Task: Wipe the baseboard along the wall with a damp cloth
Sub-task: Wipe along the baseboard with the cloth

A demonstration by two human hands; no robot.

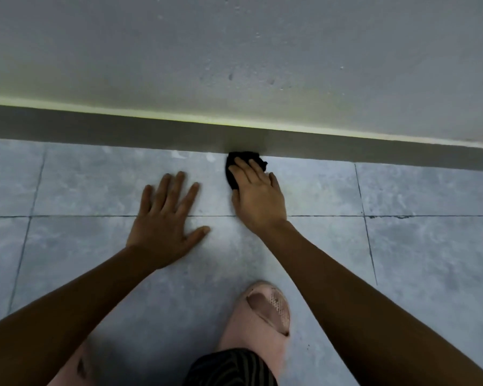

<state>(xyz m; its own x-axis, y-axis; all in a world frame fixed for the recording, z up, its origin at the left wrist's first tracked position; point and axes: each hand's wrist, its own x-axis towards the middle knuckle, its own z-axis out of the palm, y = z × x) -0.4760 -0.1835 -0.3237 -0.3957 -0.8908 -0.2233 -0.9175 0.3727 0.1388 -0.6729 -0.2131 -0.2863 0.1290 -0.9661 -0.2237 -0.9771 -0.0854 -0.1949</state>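
Wiping looks under way: right hand (pixel 258 197) presses a crumpled black cloth (pixel 232 174), fingers flat, against the foot of the dark grey baseboard strip (pixel 123 129), left hand (pixel 165 221) rests spread and empty on the grey tiled floor (pixel 416 246); next, I judge, a firm sideways slide.

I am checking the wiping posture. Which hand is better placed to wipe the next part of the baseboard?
The right hand. It presses the black cloth at the foot of the baseboard. The left hand lies flat on the floor, apart from the cloth, probably as support.
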